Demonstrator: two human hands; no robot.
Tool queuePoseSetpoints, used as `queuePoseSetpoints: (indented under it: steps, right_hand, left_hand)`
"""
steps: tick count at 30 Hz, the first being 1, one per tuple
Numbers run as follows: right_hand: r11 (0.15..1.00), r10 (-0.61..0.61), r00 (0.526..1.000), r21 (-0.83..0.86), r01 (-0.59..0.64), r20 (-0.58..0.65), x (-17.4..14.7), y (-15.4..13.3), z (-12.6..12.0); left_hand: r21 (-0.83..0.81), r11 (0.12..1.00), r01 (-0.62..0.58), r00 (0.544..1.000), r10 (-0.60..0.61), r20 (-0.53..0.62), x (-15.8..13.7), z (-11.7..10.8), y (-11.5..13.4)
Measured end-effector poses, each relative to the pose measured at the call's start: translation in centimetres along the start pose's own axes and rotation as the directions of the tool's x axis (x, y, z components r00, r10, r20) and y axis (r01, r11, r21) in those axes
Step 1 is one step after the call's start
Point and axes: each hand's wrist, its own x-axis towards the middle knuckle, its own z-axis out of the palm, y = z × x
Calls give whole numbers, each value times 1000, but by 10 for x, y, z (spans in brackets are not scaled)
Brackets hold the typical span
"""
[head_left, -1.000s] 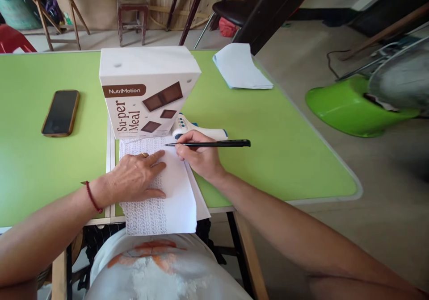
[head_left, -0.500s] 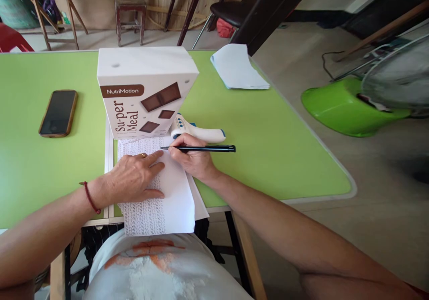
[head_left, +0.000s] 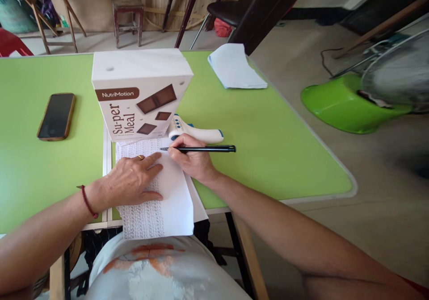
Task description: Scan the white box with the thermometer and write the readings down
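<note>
A sheet of paper [head_left: 176,206], its left part covered in handwriting, lies over another sheet and hangs past the table's near edge. My left hand [head_left: 134,179] rests flat on the written part with its fingers spread. In my right hand [head_left: 194,159] is a black pen [head_left: 217,148], held in a writing grip, its tip at the paper just beyond my left fingertips. Behind the paper stands a white NutriMotion box [head_left: 140,99] with brown bars printed on it. A white and blue infrared thermometer [head_left: 201,134] lies right behind my right hand.
A phone in a brown case [head_left: 56,116] lies on the left of the green table [head_left: 268,157]. Folded white sheets [head_left: 234,68] sit near the far right corner. On the floor beyond are a wooden chair [head_left: 127,12] and a bright green plastic object [head_left: 348,106].
The whole view has shifted slightly, with the box and phone a little further left. The hands and the pen keep nearly the same position on the paper.
</note>
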Motion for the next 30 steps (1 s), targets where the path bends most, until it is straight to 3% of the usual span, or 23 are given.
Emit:
queuePoseSetpoints:
  steps: [4, 11, 19, 26, 30]
  right_hand:
    - [999, -37, 999, -26, 36, -32, 0, 1, 1]
    - [1000, -30, 999, -8, 30, 44, 1, 1, -1]
    - [999, -16, 1000, -31, 17, 18, 0, -4, -4]
    - [999, -19, 998, -33, 17, -57, -1, 0, -4]
    - [999, -22, 999, -46, 20, -33, -1, 0, -4]
  left_hand:
    - [-2, 1000, 1, 1000, -1, -24, -1, 0, 0]
    - [-24, 1000, -6, 999, 5, -37, -1, 0, -2]
    - [-17, 1000, -3, 1000, 3, 1, 1, 1, -2]
    - [-31, 999, -15, 999, 14, -41, -1, 2, -4]
    - [-9, 1000, -17, 999, 17, -38, 0, 2, -4]
